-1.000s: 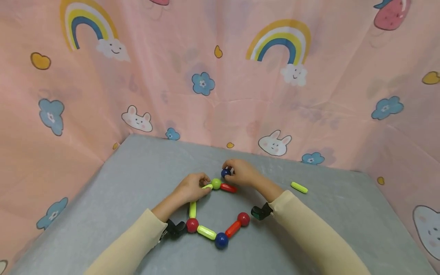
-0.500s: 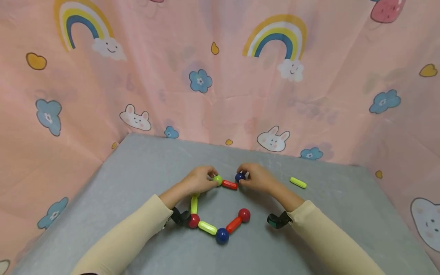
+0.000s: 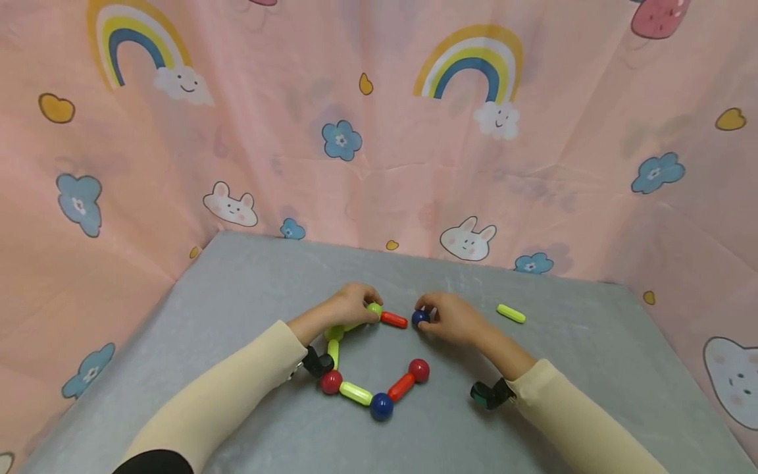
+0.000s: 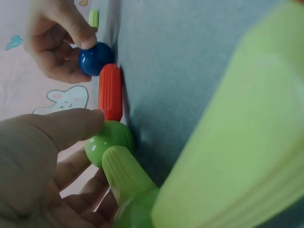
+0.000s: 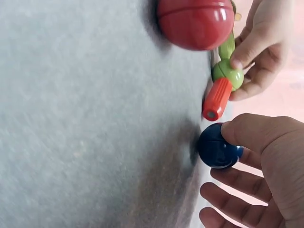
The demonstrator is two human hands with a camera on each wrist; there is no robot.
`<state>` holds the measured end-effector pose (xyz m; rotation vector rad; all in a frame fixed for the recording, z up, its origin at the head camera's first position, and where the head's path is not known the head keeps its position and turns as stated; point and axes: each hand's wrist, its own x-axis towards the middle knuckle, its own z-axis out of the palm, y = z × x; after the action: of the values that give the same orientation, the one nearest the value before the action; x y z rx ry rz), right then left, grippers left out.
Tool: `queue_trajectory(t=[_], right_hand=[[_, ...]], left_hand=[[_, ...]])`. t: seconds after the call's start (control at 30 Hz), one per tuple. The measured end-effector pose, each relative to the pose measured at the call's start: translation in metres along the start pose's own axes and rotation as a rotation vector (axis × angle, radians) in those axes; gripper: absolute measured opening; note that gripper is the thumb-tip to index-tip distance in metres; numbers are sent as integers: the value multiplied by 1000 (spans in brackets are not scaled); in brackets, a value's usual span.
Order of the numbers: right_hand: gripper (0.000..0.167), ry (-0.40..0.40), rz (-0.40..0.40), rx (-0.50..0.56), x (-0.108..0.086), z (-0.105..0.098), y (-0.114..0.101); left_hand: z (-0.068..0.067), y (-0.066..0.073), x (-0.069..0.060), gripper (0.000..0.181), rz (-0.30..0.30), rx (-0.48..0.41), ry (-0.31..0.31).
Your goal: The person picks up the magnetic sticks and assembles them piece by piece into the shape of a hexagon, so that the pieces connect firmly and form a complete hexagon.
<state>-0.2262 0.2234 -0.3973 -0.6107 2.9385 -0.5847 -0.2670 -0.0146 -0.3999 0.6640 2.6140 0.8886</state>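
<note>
My left hand (image 3: 349, 304) pinches a green ball (image 4: 107, 142) between thumb and fingers. That ball belongs to a chain of building balls and rods, perhaps magnetic, lying on the grey surface. A red rod (image 3: 393, 320) sticks out from it to the right. Just past the rod's free end, my right hand (image 3: 453, 319) holds a dark blue ball (image 5: 218, 146) with thumb and fingertips. In the right wrist view a small gap separates ball and rod end. A yellow-green rod (image 4: 124, 172) joins the held green ball to another green ball, partly hidden by my left hand.
The chain runs on through a yellow rod (image 3: 333, 354), a red ball (image 3: 331, 382), another yellow rod (image 3: 356, 394), a blue ball (image 3: 381, 407) and an orange-red rod (image 3: 401, 387) to a red ball (image 3: 419, 370). A loose yellow rod (image 3: 511, 313) lies right. Behind hangs a pink curtain (image 3: 391, 197).
My right hand has carried the blue ball rightward and slightly nearer, from behind the red rod to past its end. My left hand has shifted from the yellow rod onto the green ball.
</note>
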Motion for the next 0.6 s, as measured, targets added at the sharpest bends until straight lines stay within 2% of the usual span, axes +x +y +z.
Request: queue_trajectory(t=[0.23,0.6], right_hand=[[27,-29,46,34,-5,1,-7],[25,-21,56,78,-7,7,-8]], left_hand=[[1,1,0,23,22,-5,17],[1,3,-2,23,22,-31,20]])
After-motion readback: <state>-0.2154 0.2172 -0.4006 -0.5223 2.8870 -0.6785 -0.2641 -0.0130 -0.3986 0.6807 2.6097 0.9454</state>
